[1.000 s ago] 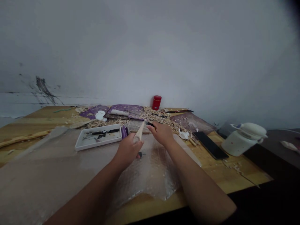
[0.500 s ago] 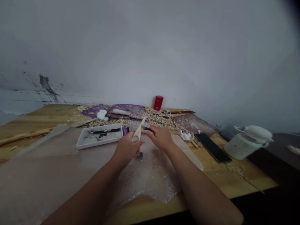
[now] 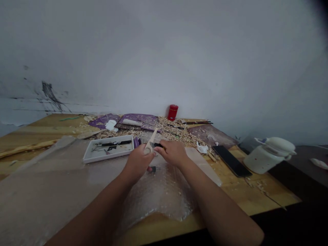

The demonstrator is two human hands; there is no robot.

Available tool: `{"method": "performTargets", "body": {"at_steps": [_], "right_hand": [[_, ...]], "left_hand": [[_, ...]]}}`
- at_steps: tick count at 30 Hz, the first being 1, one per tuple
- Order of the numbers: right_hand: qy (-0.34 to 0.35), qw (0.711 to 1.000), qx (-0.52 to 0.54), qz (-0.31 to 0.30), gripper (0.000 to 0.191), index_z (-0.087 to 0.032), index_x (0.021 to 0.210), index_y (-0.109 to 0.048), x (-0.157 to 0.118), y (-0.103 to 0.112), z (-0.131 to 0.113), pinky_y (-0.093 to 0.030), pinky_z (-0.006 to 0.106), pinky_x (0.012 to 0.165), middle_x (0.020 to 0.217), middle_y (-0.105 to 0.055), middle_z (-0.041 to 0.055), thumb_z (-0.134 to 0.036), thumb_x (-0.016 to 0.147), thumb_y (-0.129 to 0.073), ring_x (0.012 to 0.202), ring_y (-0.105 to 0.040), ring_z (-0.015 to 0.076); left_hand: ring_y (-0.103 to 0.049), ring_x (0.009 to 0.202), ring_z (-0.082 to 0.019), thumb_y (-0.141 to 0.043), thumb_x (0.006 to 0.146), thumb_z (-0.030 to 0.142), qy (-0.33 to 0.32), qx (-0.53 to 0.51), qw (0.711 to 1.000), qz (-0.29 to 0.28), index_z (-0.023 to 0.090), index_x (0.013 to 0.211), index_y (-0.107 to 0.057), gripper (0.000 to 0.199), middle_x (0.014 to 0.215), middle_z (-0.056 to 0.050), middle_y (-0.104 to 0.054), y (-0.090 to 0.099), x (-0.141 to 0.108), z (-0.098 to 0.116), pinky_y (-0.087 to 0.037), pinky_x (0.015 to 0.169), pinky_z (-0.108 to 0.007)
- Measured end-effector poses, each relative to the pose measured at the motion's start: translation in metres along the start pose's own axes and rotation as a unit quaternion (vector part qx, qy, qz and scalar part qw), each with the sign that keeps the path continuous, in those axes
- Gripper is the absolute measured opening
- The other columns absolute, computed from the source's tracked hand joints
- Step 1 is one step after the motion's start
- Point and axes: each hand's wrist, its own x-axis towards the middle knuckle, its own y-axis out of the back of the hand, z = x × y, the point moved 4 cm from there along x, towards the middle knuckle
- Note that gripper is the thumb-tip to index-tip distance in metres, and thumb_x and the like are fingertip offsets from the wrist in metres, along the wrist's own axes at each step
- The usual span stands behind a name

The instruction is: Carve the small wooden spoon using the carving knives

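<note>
My left hand point(image 3: 138, 159) is closed round the wide lower end of a pale carved wooden piece point(image 3: 153, 136), whose narrow tip points up and away. In my right hand point(image 3: 174, 151) is a small dark-handled tool point(image 3: 157, 145), its working end against the wide part of the wood. A second dark tool point(image 3: 153, 169) with a thin metal tip shows just below my left hand; whether the fingers hold it I cannot tell. Both hands are above a sheet of bubble wrap point(image 3: 164, 194).
Left of the hands lies a white tray point(image 3: 88, 159) with dark tools. Wood shavings point(image 3: 179, 134) are heaped behind, near a red can point(image 3: 173, 112). A black phone point(image 3: 232, 161) and a white lidded jar point(image 3: 263, 159) stand at the right.
My right hand has shifted slightly left and down, bringing the tool onto the wide part of the wood. The wooden piece has tilted a little. The view has moved slightly.
</note>
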Motion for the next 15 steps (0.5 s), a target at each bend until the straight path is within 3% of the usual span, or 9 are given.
{"method": "performTargets", "body": {"at_steps": [7, 13, 15], "right_hand": [[-0.112, 0.993, -0.022, 0.002, 0.058, -0.024, 0.092, -0.056, 0.006, 0.002, 0.029, -0.034, 0.026, 0.060, 0.085, -0.063, 0.0046, -0.060, 0.081, -0.012, 0.078, -0.057, 0.0191], [-0.124, 0.992, -0.016, 0.009, 0.061, -0.025, 0.094, -0.055, 0.010, -0.002, 0.037, -0.036, 0.029, 0.063, 0.086, -0.062, 0.0053, -0.062, 0.080, -0.008, 0.078, -0.057, 0.0204], [-0.162, 0.987, -0.005, 0.013, 0.063, -0.024, 0.093, -0.056, 0.011, -0.001, 0.050, -0.036, 0.028, 0.062, 0.086, -0.063, 0.0063, -0.061, 0.080, -0.008, 0.077, -0.057, 0.0200]], "left_hand": [[-0.050, 0.045, -0.010, -0.050, 0.067, 0.032, 0.003, -0.003, 1.000, -0.009, 0.014, 0.089, -0.052, 0.028, 0.064, -0.002, -0.051, -0.010, -0.005, 0.002, -0.037, 0.035, -0.017], [-0.050, 0.044, -0.010, -0.050, 0.067, 0.033, 0.014, -0.005, 1.000, -0.007, 0.013, 0.090, -0.052, 0.031, 0.066, -0.003, -0.053, -0.011, -0.005, 0.001, -0.038, 0.036, -0.018], [-0.050, 0.041, -0.010, -0.050, 0.067, 0.032, 0.008, 0.007, 1.000, -0.019, 0.013, 0.089, -0.052, 0.029, 0.064, -0.002, -0.052, -0.012, -0.007, 0.002, -0.038, 0.034, -0.019]]}}
